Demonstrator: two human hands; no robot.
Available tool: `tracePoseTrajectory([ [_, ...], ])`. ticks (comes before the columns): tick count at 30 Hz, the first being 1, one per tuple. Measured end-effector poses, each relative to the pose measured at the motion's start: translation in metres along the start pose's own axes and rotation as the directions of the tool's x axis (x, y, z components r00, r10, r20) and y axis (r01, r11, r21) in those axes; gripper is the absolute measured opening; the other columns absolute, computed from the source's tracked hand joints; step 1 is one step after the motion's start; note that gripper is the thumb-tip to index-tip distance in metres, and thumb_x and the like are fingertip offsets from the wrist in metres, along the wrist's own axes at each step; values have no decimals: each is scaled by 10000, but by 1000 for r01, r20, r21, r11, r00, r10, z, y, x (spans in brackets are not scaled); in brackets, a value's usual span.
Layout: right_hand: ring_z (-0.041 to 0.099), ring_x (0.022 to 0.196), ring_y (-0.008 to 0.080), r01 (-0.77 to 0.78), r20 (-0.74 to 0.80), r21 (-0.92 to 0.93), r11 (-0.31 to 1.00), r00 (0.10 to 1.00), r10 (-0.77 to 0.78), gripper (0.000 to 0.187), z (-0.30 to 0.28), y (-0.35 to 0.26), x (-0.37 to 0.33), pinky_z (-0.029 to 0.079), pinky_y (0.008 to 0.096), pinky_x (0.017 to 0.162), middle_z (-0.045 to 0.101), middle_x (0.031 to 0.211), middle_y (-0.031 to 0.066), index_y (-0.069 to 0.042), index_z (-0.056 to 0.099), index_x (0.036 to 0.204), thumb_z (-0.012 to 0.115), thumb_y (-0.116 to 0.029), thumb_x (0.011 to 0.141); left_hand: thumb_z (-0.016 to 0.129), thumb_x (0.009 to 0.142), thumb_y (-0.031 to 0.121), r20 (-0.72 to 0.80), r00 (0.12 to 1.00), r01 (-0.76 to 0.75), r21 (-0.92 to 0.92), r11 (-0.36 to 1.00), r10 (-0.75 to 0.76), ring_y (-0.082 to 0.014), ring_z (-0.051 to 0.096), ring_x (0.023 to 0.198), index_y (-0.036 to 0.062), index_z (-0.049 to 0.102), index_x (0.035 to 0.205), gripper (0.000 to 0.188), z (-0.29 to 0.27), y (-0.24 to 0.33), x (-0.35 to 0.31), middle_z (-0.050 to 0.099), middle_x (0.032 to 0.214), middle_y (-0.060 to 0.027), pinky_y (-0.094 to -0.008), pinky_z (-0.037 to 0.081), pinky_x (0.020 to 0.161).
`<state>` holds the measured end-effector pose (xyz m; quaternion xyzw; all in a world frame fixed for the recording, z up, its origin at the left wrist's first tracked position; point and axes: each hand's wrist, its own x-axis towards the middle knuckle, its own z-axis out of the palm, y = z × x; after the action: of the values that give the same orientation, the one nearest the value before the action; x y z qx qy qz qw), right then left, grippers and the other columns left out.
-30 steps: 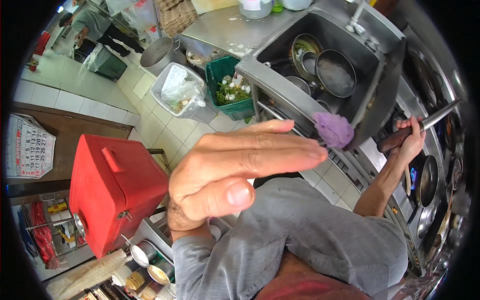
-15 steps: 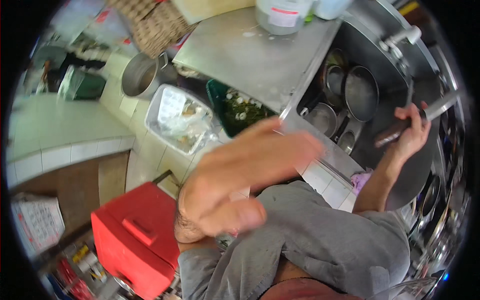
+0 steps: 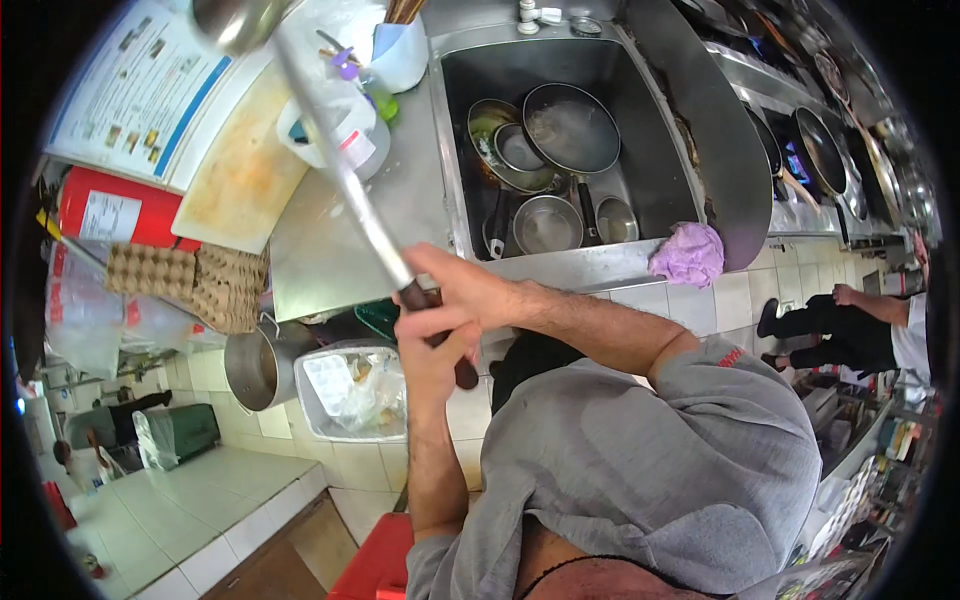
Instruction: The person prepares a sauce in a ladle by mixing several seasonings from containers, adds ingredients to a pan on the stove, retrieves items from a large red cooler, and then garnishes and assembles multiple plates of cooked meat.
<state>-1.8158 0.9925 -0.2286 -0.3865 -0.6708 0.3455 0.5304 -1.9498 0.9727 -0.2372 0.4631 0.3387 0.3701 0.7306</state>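
**Long-handled ladle held in both hands at mid-frame**

The ladle slants from the centre toward the upper left, its bowl cut by the top edge. The right hand wraps the upper part of its dark grip; the left hand closes round it just below, touching the right, with the grip's end poking out underneath. Upper right of centre, the sink holds several pans, one with greenish scraps. A purple cloth hangs over its front edge. Left of centre, a white bin contains clear plastic; beside it stands a steel pot.
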Motion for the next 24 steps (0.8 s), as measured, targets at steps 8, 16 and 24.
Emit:
tracePoseTrajectory([
  [8, 578, 656, 253, -801, -219, 497, 333, 255, 942, 306, -82, 246, -46, 494, 374, 611, 602, 795, 162, 39, 594, 875, 701, -137, 649, 599, 738, -73, -487, 862, -92, 128, 988, 143, -126, 449, 467, 52, 380, 977, 348, -11, -4, -46, 463, 684, -55, -262, 397, 400],
  [16, 459, 402, 216, -475, -40, 872, 118, 171, 984, 132, -84, 240, -22, 402, 345, 404, 470, 501, 93, -26, 490, 564, 547, -24, 682, 645, 732, -33, -646, 727, -171, 156, 973, 231, -118, 443, 458, 48, 388, 939, 341, 7, -8, -36, 450, 655, -45, -255, 396, 377],
  [24, 454, 394, 164, -517, 336, 847, -122, 344, 877, 181, -153, 141, -70, 416, 295, 396, 452, 483, 49, -65, 463, 563, 537, -71, 728, 605, 756, -10, -612, 773, -155, 74, 985, 168, -117, 432, 434, 71, 410, 921, 268, 10, -8, -12, 471, 663, -42, -245, 353, 367],
])
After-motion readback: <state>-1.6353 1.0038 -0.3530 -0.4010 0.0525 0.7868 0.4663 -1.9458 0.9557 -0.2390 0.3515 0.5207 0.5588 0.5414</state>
